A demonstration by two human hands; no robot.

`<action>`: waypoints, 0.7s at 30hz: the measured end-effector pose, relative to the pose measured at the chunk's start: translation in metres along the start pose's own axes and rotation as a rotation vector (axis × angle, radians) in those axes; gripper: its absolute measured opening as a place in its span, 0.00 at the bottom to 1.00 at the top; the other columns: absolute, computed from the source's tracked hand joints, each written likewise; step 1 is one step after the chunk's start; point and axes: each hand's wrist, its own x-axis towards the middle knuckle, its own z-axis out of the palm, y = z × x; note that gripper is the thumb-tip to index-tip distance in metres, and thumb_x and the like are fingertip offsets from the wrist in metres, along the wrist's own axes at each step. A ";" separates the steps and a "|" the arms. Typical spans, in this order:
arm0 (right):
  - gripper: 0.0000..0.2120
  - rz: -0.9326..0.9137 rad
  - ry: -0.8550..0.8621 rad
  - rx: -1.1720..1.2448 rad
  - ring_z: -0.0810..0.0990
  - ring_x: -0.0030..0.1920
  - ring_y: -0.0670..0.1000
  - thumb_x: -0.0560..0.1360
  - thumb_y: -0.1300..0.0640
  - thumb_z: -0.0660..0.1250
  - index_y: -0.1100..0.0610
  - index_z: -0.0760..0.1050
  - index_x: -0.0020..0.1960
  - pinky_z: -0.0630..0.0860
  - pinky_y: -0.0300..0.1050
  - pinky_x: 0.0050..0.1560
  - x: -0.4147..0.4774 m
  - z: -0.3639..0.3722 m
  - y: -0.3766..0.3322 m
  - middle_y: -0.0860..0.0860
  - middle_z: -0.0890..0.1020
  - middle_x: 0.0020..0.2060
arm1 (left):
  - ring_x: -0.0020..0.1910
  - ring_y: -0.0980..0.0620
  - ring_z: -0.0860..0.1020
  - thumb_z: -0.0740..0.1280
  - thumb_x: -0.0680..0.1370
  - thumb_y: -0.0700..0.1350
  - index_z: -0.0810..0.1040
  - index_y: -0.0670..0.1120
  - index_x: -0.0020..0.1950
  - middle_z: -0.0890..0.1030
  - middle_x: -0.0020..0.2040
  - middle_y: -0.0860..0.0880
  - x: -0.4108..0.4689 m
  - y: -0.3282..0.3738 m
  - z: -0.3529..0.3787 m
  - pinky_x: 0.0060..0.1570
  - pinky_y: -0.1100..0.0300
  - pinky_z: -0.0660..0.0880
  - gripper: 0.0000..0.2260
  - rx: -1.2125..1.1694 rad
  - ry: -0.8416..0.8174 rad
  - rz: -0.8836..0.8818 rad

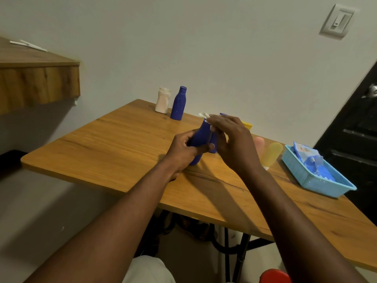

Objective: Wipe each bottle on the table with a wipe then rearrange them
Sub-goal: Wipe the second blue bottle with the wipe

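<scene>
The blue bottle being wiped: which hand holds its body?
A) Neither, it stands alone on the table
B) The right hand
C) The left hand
C: the left hand grips the body of the held blue bottle, while the right hand holds the white wipe at its neck.

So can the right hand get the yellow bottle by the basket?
Probably yes, once it lets go. The right hand is busy pinching the wipe at the top of the blue bottle. The yellow bottle is close on its right, beside the pink bottle, with nothing covering it.
</scene>
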 end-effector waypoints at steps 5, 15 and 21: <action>0.21 -0.037 -0.159 -0.177 0.71 0.71 0.54 0.79 0.67 0.65 0.56 0.75 0.71 0.73 0.52 0.67 0.016 -0.010 -0.009 0.52 0.79 0.68 | 0.59 0.53 0.82 0.80 0.73 0.48 0.82 0.50 0.65 0.86 0.57 0.52 -0.001 0.002 -0.002 0.61 0.55 0.78 0.21 0.007 -0.005 0.020; 0.15 -0.015 -0.012 -0.096 0.81 0.50 0.51 0.74 0.72 0.70 0.61 0.84 0.58 0.76 0.42 0.48 0.012 -0.013 -0.011 0.55 0.86 0.52 | 0.60 0.54 0.81 0.81 0.73 0.46 0.82 0.51 0.65 0.86 0.57 0.54 0.000 0.000 0.001 0.64 0.51 0.78 0.21 0.014 0.017 0.015; 0.11 0.319 0.260 0.300 0.82 0.51 0.41 0.78 0.64 0.68 0.55 0.83 0.57 0.82 0.42 0.52 0.009 0.002 0.012 0.46 0.86 0.51 | 0.61 0.52 0.82 0.80 0.74 0.46 0.82 0.49 0.66 0.86 0.58 0.53 -0.001 -0.002 -0.003 0.67 0.46 0.78 0.21 0.018 0.004 0.024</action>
